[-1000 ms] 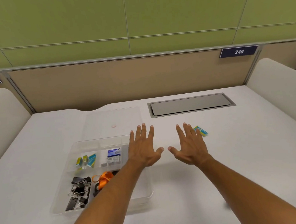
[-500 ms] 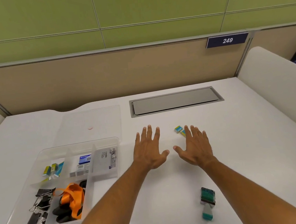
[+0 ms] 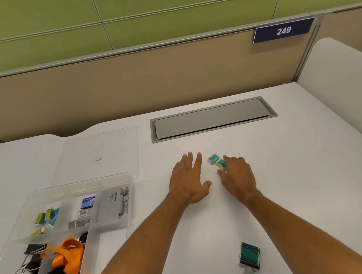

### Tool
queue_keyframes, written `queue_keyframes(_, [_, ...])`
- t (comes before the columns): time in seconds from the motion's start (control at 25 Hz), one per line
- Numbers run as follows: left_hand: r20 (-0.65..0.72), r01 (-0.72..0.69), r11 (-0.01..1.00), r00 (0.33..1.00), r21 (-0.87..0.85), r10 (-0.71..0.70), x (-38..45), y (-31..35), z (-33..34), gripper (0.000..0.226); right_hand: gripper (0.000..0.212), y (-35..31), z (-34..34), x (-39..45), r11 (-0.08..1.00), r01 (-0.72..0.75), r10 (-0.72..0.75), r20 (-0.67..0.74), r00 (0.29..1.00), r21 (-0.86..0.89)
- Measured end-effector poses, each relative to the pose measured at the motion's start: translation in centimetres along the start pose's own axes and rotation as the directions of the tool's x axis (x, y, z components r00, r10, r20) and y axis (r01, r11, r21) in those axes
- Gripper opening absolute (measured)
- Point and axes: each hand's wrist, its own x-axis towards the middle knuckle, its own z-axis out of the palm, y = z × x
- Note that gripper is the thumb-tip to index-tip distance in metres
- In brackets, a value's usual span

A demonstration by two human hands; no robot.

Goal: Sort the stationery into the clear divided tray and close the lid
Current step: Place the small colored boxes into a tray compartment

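The clear divided tray (image 3: 78,184) sits at the left of the white desk, holding small erasers (image 3: 47,217), staple boxes (image 3: 87,203), a grey box (image 3: 113,204), black binder clips (image 3: 29,259) and an orange strap (image 3: 65,258). Its clear lid (image 3: 110,143) lies flat behind it. Two small blue-yellow erasers (image 3: 216,161) lie on the desk; my right hand (image 3: 237,175) is at them, fingertips touching the nearer one. My left hand (image 3: 187,178) hovers flat and open just left of them. A green stamp (image 3: 250,256) lies near the front edge.
A grey cable hatch (image 3: 211,118) is set into the desk behind the hands. A tan partition with a sign "249" (image 3: 283,31) closes off the back. White padded side panels (image 3: 342,77) flank the desk.
The view has shifted right, so the tray now sits further left. My right hand has moved forward onto the two loose erasers, fingers starting to curl. My left hand stays flat.
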Motion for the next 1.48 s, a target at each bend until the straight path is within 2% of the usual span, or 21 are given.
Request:
queue_keyframes(0.2, [0.047,0.003,0.999,0.999,-0.049,-0.001,2.4,1.5,0.6,0.079,0.048,1.0,0.5,0.1,0.986,-0.018,0.028,-0.058,0.998,0.165])
queue_keyframes(0.4, [0.048,-0.086,0.996,0.995,-0.017,0.086,4.7,3.1,1.2,0.072,0.048,2.1,-0.7,0.0,0.961,-0.013,0.05,-0.127,0.991,0.276])
queue_keyframes(0.52, [0.061,-0.13,0.991,0.99,0.018,0.129,5.1,3.3,1.2,0.062,0.043,2.5,-0.9,-0.2,0.963,0.007,0.032,-0.14,0.99,0.269])
queue_keyframes(0.72, [-0.012,-0.093,0.996,0.996,0.011,0.093,3.2,2.8,0.9,0.037,0.037,1.6,-1.0,-0.8,0.963,0.043,-0.009,-0.128,0.992,0.265])
queue_keyframes(1.08, [-0.135,-0.017,0.995,0.991,-0.103,0.003,-1.3,-0.3,-2.2,0.041,0.03,-3.2,-2.0,-2.5,0.972,0.136,-0.087,-0.238,0.967,0.194])
queue_keyframes(1.32, [-0.236,0.022,0.99,0.97,-0.139,-0.055,-5.6,-4.8,-5.3,0.039,0.03,-8.4,-2.3,-4.0,0.949,0.23,-0.181,-0.222,0.958,0.218])
queue_keyframes(1.48, [-0.255,0.074,0.985,0.96,-0.158,-0.113,-8.8,-8.2,-6.7,0.042,0.03,-12.7,-2.0,-5.5,0.93,0.284,-0.235,-0.218,0.947,0.233])
